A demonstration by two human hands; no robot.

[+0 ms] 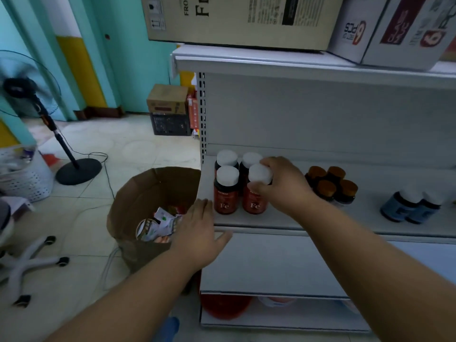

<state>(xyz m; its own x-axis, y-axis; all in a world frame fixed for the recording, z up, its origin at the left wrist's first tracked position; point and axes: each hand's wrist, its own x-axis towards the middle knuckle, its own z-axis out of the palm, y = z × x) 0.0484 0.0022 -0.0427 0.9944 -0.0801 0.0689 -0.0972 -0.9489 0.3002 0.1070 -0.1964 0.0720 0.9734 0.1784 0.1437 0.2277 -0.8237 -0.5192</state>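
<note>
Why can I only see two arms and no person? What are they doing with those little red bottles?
The camera sits on the person's head and looks down, so you see only their arms. No machine here, just two bare hands. The right hand grips the white cap of a red bottle, one of four on the white shelf. The left hand is open and holds nothing. Further along stand brown-capped jars and blue bottles. On the floor a brown paper bag stands open with packets inside.

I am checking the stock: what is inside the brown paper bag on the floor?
Inside the brown paper bag lie crumpled white packets and a red item. The left hand covers part of the opening, and deeper contents are hidden.
</note>
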